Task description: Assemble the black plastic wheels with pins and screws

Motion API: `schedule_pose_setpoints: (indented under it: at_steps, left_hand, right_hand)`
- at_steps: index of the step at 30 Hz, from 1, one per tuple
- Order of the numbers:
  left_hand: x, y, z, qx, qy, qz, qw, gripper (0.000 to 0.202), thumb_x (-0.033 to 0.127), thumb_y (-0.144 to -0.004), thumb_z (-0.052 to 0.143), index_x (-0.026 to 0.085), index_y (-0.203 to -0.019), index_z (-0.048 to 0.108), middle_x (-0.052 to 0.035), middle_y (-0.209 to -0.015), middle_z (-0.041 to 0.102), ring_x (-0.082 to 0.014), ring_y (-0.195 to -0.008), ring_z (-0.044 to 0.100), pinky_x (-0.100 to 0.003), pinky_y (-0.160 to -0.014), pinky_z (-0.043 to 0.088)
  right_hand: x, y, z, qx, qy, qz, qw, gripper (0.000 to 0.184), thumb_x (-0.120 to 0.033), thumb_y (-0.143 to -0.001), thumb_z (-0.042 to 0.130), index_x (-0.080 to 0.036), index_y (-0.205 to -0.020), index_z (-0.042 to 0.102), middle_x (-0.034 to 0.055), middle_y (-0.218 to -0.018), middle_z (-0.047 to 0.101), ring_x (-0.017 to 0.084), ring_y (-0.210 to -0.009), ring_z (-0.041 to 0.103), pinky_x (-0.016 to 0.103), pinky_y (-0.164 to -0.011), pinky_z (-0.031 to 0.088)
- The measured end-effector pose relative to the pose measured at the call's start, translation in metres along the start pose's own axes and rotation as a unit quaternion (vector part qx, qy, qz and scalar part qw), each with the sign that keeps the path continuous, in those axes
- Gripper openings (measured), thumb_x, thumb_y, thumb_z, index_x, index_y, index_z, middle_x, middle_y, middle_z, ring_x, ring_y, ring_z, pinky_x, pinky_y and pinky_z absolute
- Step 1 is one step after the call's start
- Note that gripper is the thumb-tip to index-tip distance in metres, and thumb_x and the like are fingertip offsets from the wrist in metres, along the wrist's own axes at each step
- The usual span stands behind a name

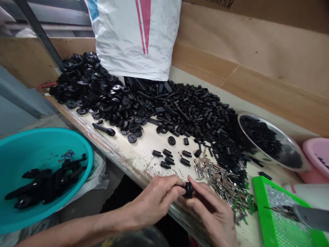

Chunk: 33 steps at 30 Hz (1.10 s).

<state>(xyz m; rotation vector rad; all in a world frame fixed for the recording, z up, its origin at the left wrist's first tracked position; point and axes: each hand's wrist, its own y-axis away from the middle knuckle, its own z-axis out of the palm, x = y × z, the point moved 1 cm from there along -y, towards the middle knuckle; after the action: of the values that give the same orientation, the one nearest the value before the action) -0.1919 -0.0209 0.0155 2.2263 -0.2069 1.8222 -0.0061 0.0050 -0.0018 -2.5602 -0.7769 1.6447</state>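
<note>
Cardboard sheets back a pale worktable crowded w/ black parts: wheel heap at left, tube heap mid, loose metal pins near the front edge. I see left hand and right hand meeting at that edge, both pinching one small black wheel btw thumb and fingertips, so it sits right above the lip, not resting on the top. Risks as I judge them: grip is fingertips only, so a slip drops the wheel off the edge, prob missing the teal basin, which sits well to the left. Right hand is just beside the pins; a sweep could scatter them. Power driver over the green tray aims its bit toward that hand, could jab it
</note>
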Motion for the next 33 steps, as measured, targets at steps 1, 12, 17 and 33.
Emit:
schedule_pose_setpoints:
  at_steps: [1,12,17,33]
  left_hand:
    - [-0.001,-0.002,-0.001,0.001,0.032,-0.013,0.999,0.026,0.031,-0.096,0.041,0.016,-0.088,0.060,0.0034,-0.066,0.050,-0.0086,-0.058,0.045,-0.019,-0.056,0.035]
    - [-0.011,-0.002,-0.003,-0.087,0.275,-0.159,0.944,0.042,0.050,-0.092,0.041,0.014,-0.077,0.056,0.0034,-0.054,0.051,-0.0040,-0.036,0.038,-0.016,-0.034,0.022]
    - [-0.002,0.000,-0.005,-0.095,0.288,-0.093,0.948,0.019,0.034,-0.090,0.051,0.017,-0.098,0.051,-0.0002,-0.080,0.060,-0.0054,-0.051,0.049,-0.016,-0.044,0.034]
    - [-0.018,-0.001,-0.002,-0.175,0.353,-0.192,0.899,0.046,0.056,-0.089,0.044,0.014,-0.085,0.062,0.0019,-0.051,0.055,-0.0055,-0.030,0.033,-0.019,-0.029,0.016]
  right_hand:
    - [0.000,0.000,0.001,0.005,0.001,-0.005,1.000,0.049,-0.012,-0.078,0.071,-0.038,-0.120,0.065,-0.0031,-0.099,0.072,0.012,-0.082,0.070,0.015,-0.070,0.057]
    - [-0.010,-0.006,-0.004,-0.050,0.007,-0.080,0.995,0.049,-0.009,-0.081,0.067,-0.034,-0.123,0.064,-0.0005,-0.100,0.072,0.012,-0.087,0.069,0.016,-0.077,0.055]
    - [-0.002,-0.003,-0.003,-0.018,0.000,-0.030,0.999,0.048,-0.011,-0.081,0.068,-0.035,-0.122,0.064,-0.0013,-0.103,0.072,0.013,-0.088,0.069,0.016,-0.074,0.056]
    - [-0.004,-0.005,-0.012,-0.087,0.008,-0.130,0.988,0.052,-0.008,-0.085,0.064,-0.032,-0.130,0.058,0.0030,-0.110,0.069,0.014,-0.096,0.067,0.019,-0.083,0.054]
